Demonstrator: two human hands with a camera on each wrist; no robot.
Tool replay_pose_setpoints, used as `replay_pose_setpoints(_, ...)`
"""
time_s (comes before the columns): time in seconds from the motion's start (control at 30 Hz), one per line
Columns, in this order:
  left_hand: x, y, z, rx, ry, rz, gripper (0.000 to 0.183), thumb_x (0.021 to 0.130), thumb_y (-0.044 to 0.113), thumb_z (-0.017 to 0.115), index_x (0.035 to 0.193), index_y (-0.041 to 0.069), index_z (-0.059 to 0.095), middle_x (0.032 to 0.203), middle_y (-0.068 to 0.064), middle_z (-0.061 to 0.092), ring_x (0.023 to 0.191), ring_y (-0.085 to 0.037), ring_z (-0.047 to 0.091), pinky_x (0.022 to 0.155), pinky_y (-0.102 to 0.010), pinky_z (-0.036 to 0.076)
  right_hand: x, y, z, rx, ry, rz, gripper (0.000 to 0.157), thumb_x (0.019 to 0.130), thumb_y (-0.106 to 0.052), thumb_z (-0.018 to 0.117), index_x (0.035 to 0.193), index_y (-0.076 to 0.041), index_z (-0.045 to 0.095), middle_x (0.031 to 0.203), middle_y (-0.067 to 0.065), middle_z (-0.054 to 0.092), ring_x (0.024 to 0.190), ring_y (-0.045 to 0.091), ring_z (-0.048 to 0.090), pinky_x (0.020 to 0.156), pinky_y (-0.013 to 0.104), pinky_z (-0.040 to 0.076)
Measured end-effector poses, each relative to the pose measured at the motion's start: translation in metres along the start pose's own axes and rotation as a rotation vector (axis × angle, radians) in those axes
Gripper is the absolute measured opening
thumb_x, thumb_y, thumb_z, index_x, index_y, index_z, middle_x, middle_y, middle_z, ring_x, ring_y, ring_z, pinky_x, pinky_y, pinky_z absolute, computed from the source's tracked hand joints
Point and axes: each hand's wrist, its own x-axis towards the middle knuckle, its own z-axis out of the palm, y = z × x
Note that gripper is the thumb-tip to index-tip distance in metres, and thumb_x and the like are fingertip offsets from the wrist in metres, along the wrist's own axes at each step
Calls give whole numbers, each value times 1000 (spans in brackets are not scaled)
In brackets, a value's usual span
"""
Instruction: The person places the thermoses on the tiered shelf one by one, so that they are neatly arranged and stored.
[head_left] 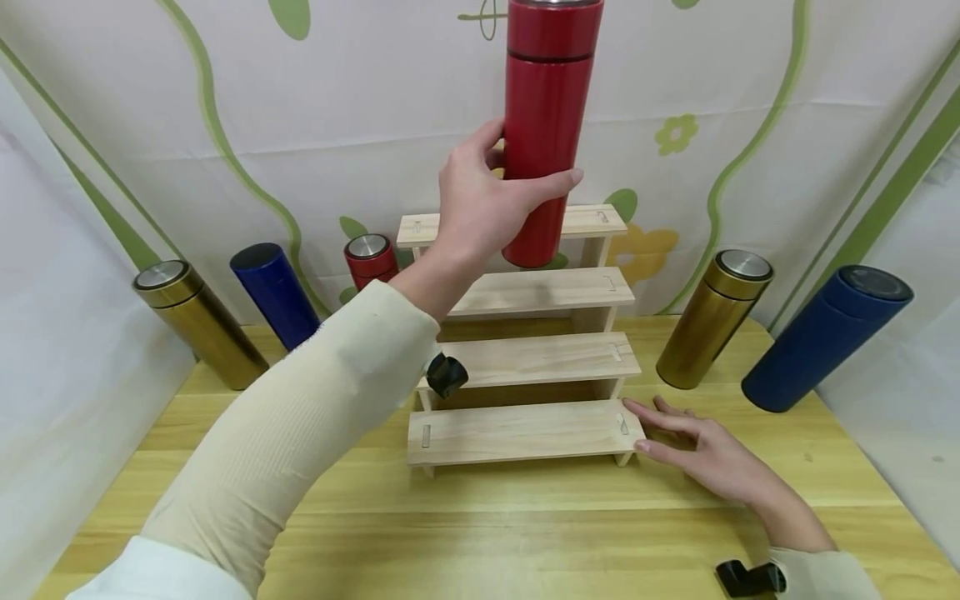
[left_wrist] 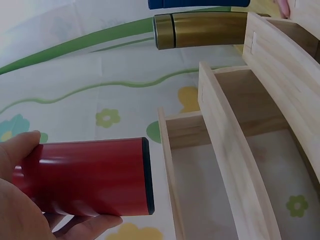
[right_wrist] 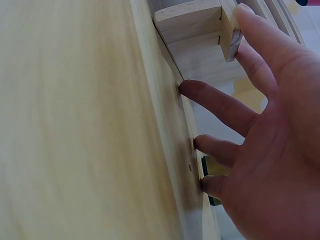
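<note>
My left hand [head_left: 487, 187] grips a red thermos [head_left: 551, 108] round its lower part, holding it in the air above the wooden stepped rack [head_left: 525, 431]. The thermos leans slightly, its silver-topped lid cut off by the upper edge of the head view. In the left wrist view, the dark base of the thermos [left_wrist: 100, 175] stands apart from the rack's top step [left_wrist: 172, 190]. My right hand [head_left: 705, 454] has its fingers extended at the right end of the lowest step. Thumb and forefinger touch that end, while other fingertips [right_wrist: 187, 87] rest on the table.
Left of the rack stand a gold thermos [head_left: 202, 329], a blue one [head_left: 277, 296] and another red one [head_left: 370, 260], partly behind my left arm. On the right are a gold thermos [head_left: 712, 321] and a navy one [head_left: 821, 342]. A patterned cloth [head_left: 375, 92] hangs behind the table [head_left: 480, 533].
</note>
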Motion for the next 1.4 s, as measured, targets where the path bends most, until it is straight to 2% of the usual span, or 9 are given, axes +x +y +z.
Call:
replay_pose_setpoints(0.13, 1, -2, 0, 4, 9, -9, 61, 86, 26, 88, 141, 23, 60, 130, 0, 67, 115, -13, 65, 93, -36, 62, 0, 0, 0, 5, -7, -2, 54, 102, -38, 69, 153, -42, 52, 171, 24, 23, 158, 57, 8, 112, 87, 8)
replay_pose_setpoints(0.33, 3, -6, -1, -2, 16, -5, 60, 86, 26, 88, 140, 22, 60, 130, 0, 67, 115, -14, 65, 93, -36, 61, -1, 0, 0, -21, -7, 18, 55, 102, -40, 68, 154, -44, 50, 172, 27, 18, 157, 59, 6, 107, 90, 13)
replay_pose_setpoints(0.47, 4, -8, 0, 1, 14, -11, 61, 87, 26, 87, 141, 23, 60, 131, 1, 67, 115, -13, 65, 94, -36, 61, 0, 0, 0, -12, 0, 10, 55, 102, -39, 68, 154, -42, 50, 171, 22, 26, 157, 59, 1, 109, 90, 5)
replay_pose_setpoints(0.57, 4, -7, 2, 7, 14, -24, 63, 87, 27, 88, 143, 24, 59, 131, 1, 67, 115, -13, 65, 95, -36, 61, 0, 2, 2, 14, 3, -15, 55, 102, -36, 69, 154, -40, 52, 166, 12, 39, 158, 57, 0, 114, 86, -8)
replay_pose_setpoints(0.7, 7, -5, 5, 9, 24, -34, 65, 86, 27, 88, 143, 25, 59, 130, 2, 67, 115, -12, 65, 94, -35, 61, -1, 2, 3, 28, 1, -27, 54, 102, -36, 69, 154, -39, 52, 163, 5, 46, 158, 57, 0, 115, 83, -13)
replay_pose_setpoints(1.0, 19, -2, 18, 24, 53, -20, 59, 84, 28, 90, 137, 26, 63, 124, 4, 69, 108, -10, 67, 89, -33, 61, -1, 1, 2, 26, 0, -28, 55, 102, -36, 69, 155, -37, 51, 161, 3, 48, 159, 56, 1, 116, 82, -14)
replay_pose_setpoints(1.33, 35, 1, 31, 49, 52, -26, 64, 86, 34, 87, 143, 29, 59, 128, 5, 68, 110, -7, 64, 90, -28, 59, -6, -1, 3, 25, 6, -19, 54, 102, -35, 69, 153, -39, 52, 164, 10, 44, 158, 56, 2, 116, 82, -12)
replay_pose_setpoints(1.4, 37, 0, 32, 29, 47, -20, 64, 85, 33, 88, 142, 29, 59, 127, 5, 67, 109, -7, 64, 90, -27, 59, -6, -2, 4, 24, 8, -23, 54, 102, -36, 69, 153, -39, 52, 163, 9, 45, 158, 56, 2, 116, 82, -11)
